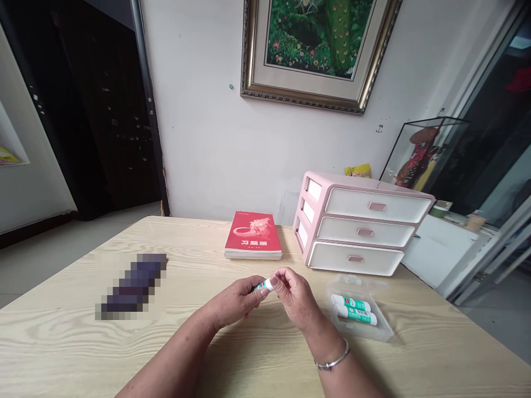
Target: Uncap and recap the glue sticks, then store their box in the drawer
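Between my hands, over the middle of the wooden table [265,359], is a white and green glue stick [264,285]. My left hand [236,301] is wrapped round its body, which the fingers partly hide. With thumb and fingertips my right hand [297,298] pinches the white end; whether the cap is loose, I cannot tell. Two similar glue sticks, one at the back [352,303] and one in front [359,315], lie side by side in a clear plastic case [384,330] to the right of my right hand. The case's lid stands open at the back.
Beyond my hands, a stack of red-covered books [253,235] lies near the wall. A pink and white drawer unit [365,221] stands at the back right, its three drawers closed. Off to the left lies a dark, pixelated object [133,287]. A framed picture [307,91] hangs above.
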